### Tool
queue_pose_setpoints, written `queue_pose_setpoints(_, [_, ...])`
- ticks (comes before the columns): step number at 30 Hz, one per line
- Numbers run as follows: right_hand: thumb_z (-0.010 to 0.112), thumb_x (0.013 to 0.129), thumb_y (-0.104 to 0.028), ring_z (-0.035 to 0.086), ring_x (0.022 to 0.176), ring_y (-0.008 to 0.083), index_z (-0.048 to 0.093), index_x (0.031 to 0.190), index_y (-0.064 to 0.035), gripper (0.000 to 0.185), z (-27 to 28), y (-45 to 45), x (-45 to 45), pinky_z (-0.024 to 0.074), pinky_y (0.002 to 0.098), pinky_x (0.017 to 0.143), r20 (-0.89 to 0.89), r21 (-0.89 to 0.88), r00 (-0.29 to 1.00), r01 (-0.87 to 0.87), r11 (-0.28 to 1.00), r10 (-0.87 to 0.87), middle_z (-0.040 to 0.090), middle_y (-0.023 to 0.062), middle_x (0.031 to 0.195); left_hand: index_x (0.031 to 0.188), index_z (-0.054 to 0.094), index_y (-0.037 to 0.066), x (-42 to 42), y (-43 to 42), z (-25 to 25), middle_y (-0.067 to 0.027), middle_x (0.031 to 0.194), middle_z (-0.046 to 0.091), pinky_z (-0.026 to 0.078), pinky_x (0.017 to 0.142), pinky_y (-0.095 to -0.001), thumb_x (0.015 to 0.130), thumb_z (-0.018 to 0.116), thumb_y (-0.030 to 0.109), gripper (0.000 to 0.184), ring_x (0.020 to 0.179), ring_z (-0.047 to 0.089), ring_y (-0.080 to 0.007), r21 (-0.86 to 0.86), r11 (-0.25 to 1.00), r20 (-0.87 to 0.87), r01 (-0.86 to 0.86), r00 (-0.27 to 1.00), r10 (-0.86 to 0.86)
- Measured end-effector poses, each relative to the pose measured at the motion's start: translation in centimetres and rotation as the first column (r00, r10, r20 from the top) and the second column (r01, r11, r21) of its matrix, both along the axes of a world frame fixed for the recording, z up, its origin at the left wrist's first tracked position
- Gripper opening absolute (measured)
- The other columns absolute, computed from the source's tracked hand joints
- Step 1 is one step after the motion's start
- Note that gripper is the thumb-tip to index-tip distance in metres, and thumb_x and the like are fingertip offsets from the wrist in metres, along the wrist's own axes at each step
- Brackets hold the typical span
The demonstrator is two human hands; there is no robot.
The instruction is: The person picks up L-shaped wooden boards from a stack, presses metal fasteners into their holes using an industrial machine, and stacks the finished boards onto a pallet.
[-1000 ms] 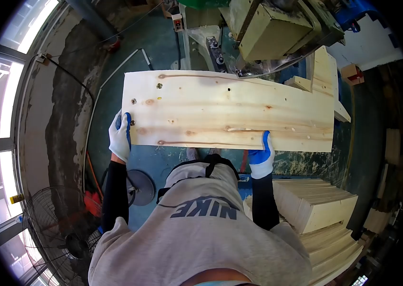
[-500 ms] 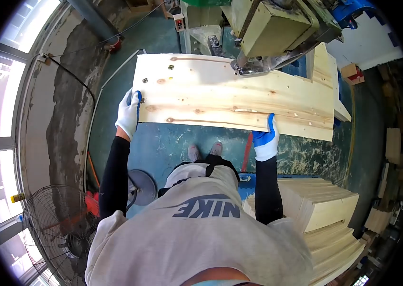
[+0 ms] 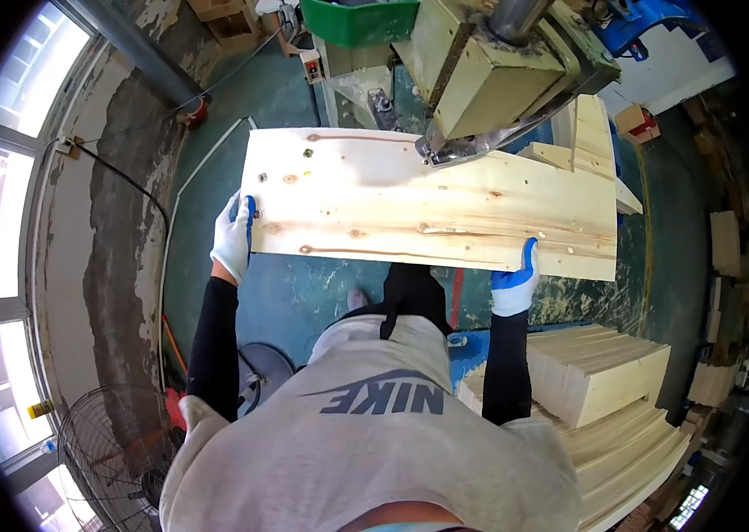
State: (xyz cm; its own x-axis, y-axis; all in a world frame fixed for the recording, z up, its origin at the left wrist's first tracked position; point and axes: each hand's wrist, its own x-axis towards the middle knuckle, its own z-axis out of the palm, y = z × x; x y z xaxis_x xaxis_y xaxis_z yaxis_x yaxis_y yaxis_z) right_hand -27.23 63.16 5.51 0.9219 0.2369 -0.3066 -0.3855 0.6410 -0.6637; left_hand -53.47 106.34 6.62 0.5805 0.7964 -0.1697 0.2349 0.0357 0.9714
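A wide pale wooden board (image 3: 392,199) with knots and several dark holes near its left end lies across the view. My left hand (image 3: 234,238), in a white and blue glove, grips its left edge with the thumb on top. Gloved the same way, my right hand (image 3: 516,282) holds the near edge toward the right, thumb on the upper face and the other fingers hidden beneath. The far edge of the board is under the head of a green machine (image 3: 503,89), beside its clear guard (image 3: 472,149).
Stacked wooden boards (image 3: 600,372) stand at the lower right. A wire fan (image 3: 117,443) is at the lower left, near a round grey base (image 3: 266,368). Another wooden piece (image 3: 594,133) lies beyond the board at right. A green bin (image 3: 361,22) is at the top.
Since half a second ago, the board appears lower in view, while the machine looks shifted slightly left. My right hand has moved rightward along the near edge. Both hands still hold the board.
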Motion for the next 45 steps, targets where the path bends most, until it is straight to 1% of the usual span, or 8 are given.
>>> queue_pose_setpoints(16, [0.052, 0.105, -0.038, 0.057, 0.127, 0.0231, 0.047, 0.144, -0.0056, 0.051, 1.5, 0.0, -0.7, 0.0481, 0.0393, 0.107, -0.029, 0.063, 0.994, -0.104, 0.993, 0.106, 0.057, 0.0091, 0.139, 0.139, 0.053, -0.006, -2.4, -2.8, 7.6, -0.0058, 0.124, 0.065, 0.046, 0.096, -0.0238, 0.107, 0.053, 0.02, 0.042, 0.11, 0.059, -0.0088, -0.125, 0.989, 0.203, 0.079, 0.978, -0.053])
queue_pose_setpoints(19, [0.052, 0.105, -0.039, 0.059, 0.125, 0.0217, 0.049, 0.143, -0.0064, 0.05, 1.3, 1.7, -3.7, 0.0512, 0.0362, 0.102, -0.116, 0.112, 0.974, -0.181, 0.977, 0.193, 0.059, 0.0089, 0.138, 0.153, 0.036, 0.004, -8.5, -4.0, 6.7, -0.0146, 0.143, 0.055, 0.045, 0.108, -0.0396, 0.105, 0.047, 0.049, 0.067, 0.129, 0.057, -0.0271, -0.486, 0.851, 0.577, 0.2, 0.805, 0.14])
queue_pose_setpoints(22, [0.054, 0.105, -0.036, 0.06, 0.123, 0.0195, 0.052, 0.139, -0.0067, 0.045, 1.0, 5.1, -5.9, 0.0523, 0.0343, 0.1, -0.133, 0.258, 0.967, -0.178, 0.949, 0.218, 0.061, 0.0075, 0.136, 0.157, 0.03, 0.015, -11.9, -7.1, -0.7, -0.0167, 0.155, 0.043, 0.04, 0.113, -0.0519, 0.099, 0.046, 0.064, 0.077, 0.138, 0.048, -0.0344, -0.407, 0.798, 0.815, 0.444, 0.571, 0.098])
queue_pose_setpoints(26, [0.055, 0.105, -0.03, 0.061, 0.121, 0.0189, 0.055, 0.135, -0.0068, 0.038, -0.4, 8.2, -8.6, 0.0524, 0.0348, 0.1, -0.174, 0.371, 0.935, -0.228, 0.9, 0.308, 0.063, 0.0066, 0.133, 0.157, 0.028, 0.021, -3.5, -15.6, -1.2, -0.012, 0.156, 0.041, 0.039, 0.108, -0.068, 0.105, 0.046, 0.043, 0.059, 0.14, 0.044, -0.0368, -0.389, 0.776, 0.818, 0.497, 0.573, 0.042])
queue_pose_setpoints(29, [0.055, 0.105, -0.025, 0.063, 0.118, 0.0204, 0.057, 0.133, -0.0066, 0.034, -0.6, 9.7, -9.5, 0.0535, 0.0357, 0.098, -0.203, 0.406, 0.911, -0.255, 0.877, 0.359, 0.065, 0.0071, 0.13, 0.146, 0.042, 0.012, 0.6, -15.8, -0.9, -0.0136, 0.14, 0.056, 0.055, 0.095, -0.0567, 0.104, 0.053, 0.031, 0.047, 0.122, 0.06, -0.035, -0.773, 0.539, 0.597, 0.335, 0.671, 0.44])
queue_pose_setpoints(31, [0.057, 0.104, -0.024, 0.063, 0.117, 0.0208, 0.059, 0.131, -0.0064, 0.032, -1.2, 10.0, -9.3, 0.0531, 0.0362, 0.098, -0.211, 0.459, 0.887, -0.281, 0.842, 0.411, 0.065, 0.0067, 0.129, 0.142, 0.045, 0.009, 1.9, -15.9, 0.4, -0.013, 0.132, 0.06, 0.059, 0.09, -0.051, 0.102, 0.058, 0.024, 0.044, 0.115, 0.064, -0.0331, -0.749, 0.65, 0.525, 0.133, 0.718, 0.458])
queue_pose_setpoints(35, [0.057, 0.103, -0.029, 0.063, 0.12, 0.0242, 0.055, 0.136, -0.0074, 0.04, 1.2, 5.8, -7.2, 0.0543, 0.0379, 0.099, -0.149, 0.311, 0.903, -0.343, 0.886, 0.402, 0.063, 0.0091, 0.132, 0.137, 0.049, 0.007, 2.2, -16.0, 2.2, -0.0116, 0.121, 0.062, 0.063, 0.083, -0.045, 0.098, 0.063, 0.011, 0.042, 0.107, 0.067, -0.0293, -0.664, 0.747, 0.537, 0.001, 0.697, 0.476])
queue_pose_setpoints(45, [0.062, 0.101, -0.023, 0.06, 0.119, 0.0188, 0.048, 0.143, 0.0, 0.05, 2.9, -6.8, 3.5, 0.0499, 0.0329, 0.101, 0.244, -0.474, 0.966, 0.2, 0.858, -0.091, 0.061, 0.0089, 0.132, 0.138, 0.047, 0.007, 2.4, -12.8, 2.2, -0.0137, 0.126, 0.061, 0.06, 0.09, -0.047, 0.1, 0.06, 0.012, 0.04, 0.112, 0.065, -0.031, -0.587, 0.809, 0.578, 0.033, 0.716, 0.391])
